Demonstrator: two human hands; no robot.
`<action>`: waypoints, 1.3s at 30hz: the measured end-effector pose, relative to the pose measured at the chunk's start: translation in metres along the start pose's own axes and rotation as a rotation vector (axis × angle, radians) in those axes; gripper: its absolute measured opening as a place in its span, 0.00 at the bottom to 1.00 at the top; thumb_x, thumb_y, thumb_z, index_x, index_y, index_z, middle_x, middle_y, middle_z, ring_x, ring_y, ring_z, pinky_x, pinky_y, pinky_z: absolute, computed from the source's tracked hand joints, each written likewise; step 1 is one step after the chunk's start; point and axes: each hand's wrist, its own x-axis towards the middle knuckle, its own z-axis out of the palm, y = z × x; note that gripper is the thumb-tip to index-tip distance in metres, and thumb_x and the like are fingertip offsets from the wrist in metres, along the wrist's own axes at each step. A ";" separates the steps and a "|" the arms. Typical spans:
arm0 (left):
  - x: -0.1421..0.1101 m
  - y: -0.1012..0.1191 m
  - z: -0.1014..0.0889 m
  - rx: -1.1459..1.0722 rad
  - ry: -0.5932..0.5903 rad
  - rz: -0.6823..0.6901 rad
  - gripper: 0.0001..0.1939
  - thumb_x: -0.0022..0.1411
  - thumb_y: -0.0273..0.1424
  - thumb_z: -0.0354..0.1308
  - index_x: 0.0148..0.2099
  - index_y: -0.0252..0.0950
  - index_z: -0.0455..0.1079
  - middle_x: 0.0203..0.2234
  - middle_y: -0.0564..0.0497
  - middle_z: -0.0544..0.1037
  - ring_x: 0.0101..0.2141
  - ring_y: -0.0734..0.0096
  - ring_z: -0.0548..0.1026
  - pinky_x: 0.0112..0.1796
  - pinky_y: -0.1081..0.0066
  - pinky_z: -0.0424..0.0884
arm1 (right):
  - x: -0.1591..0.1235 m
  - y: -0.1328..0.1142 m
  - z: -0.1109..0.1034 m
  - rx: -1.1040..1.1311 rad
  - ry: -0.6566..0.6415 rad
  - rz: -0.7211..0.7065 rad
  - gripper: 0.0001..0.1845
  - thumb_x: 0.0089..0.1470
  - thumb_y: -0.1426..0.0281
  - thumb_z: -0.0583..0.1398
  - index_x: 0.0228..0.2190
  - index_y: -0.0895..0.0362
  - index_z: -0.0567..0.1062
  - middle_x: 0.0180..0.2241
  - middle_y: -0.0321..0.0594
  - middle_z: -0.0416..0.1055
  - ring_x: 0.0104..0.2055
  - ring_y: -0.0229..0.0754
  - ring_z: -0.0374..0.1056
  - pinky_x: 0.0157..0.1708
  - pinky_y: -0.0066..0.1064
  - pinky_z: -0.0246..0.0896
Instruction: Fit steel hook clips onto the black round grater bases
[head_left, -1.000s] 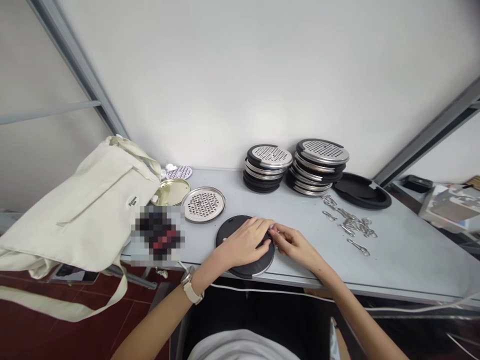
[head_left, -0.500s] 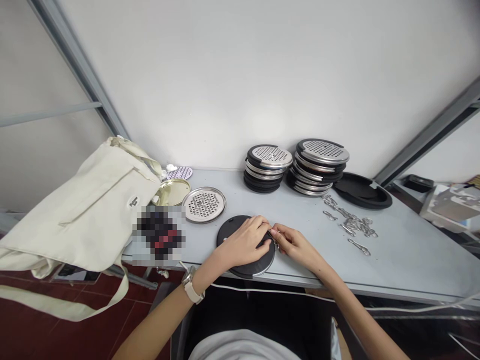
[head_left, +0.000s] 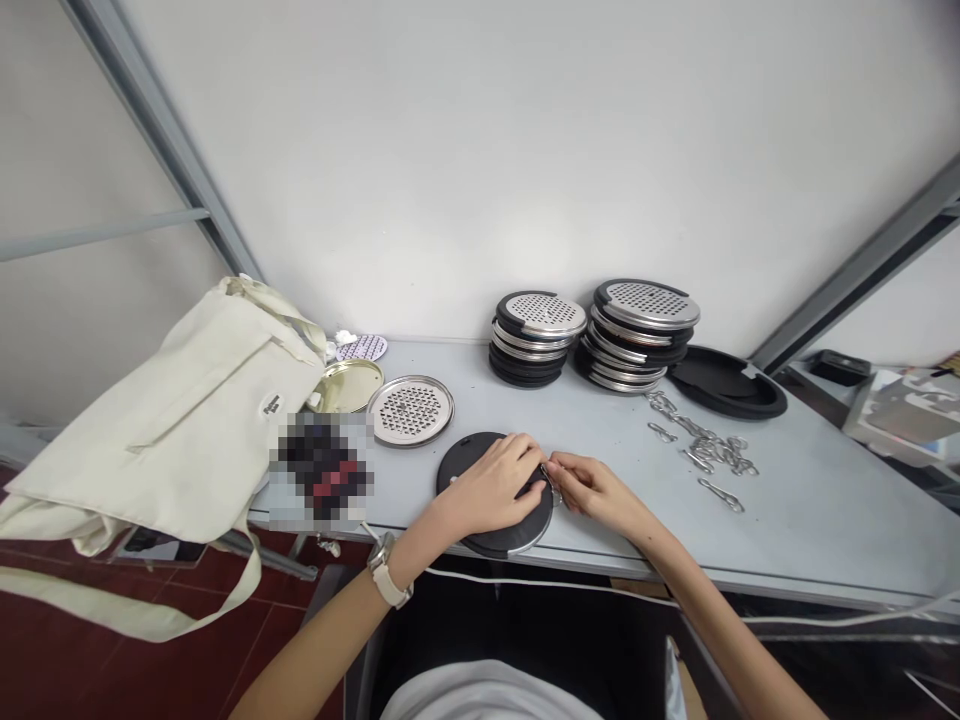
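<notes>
A black round disc [head_left: 469, 462] with a slot near its far rim lies at the table's front edge. My left hand [head_left: 499, 485] rests across it, fingers curled and gripping near its right rim. My right hand [head_left: 592, 490] is closed in a pinch on a small metal clip [head_left: 556, 490] at that same rim, touching the disc there. The fingertips hide part of the clip, so I cannot tell how far it passes through the disc. More loose metal clips [head_left: 716, 450] lie to the right.
Two stacks of black-rimmed perforated discs [head_left: 540, 338] [head_left: 637, 335] stand by the wall, beside a black tray [head_left: 727, 380]. Left are a perforated metal disc [head_left: 411, 410], a gold-coloured lid [head_left: 349, 385], a blurred-out item [head_left: 322, 470] and a cream bag [head_left: 187, 400].
My right fingers have shifted slightly at the disc's rim, and more of the clip shows below them. The left hand stays on the disc. The view has moved a little.
</notes>
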 end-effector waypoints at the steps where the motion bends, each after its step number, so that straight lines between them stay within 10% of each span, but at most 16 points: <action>1: 0.000 0.000 0.000 0.003 -0.001 0.002 0.07 0.64 0.29 0.48 0.45 0.35 0.61 0.41 0.46 0.66 0.45 0.64 0.66 0.48 0.63 0.63 | 0.000 0.000 0.000 0.000 0.002 0.004 0.20 0.59 0.55 0.49 0.23 0.56 0.61 0.16 0.29 0.56 0.19 0.32 0.52 0.22 0.26 0.49; 39: -0.001 0.000 0.000 -0.006 0.012 -0.001 0.12 0.64 0.30 0.47 0.50 0.36 0.58 0.43 0.45 0.66 0.46 0.61 0.65 0.47 0.60 0.62 | 0.003 0.010 0.004 -0.057 0.103 0.011 0.22 0.58 0.52 0.48 0.22 0.56 0.61 0.13 0.28 0.55 0.17 0.32 0.49 0.21 0.26 0.45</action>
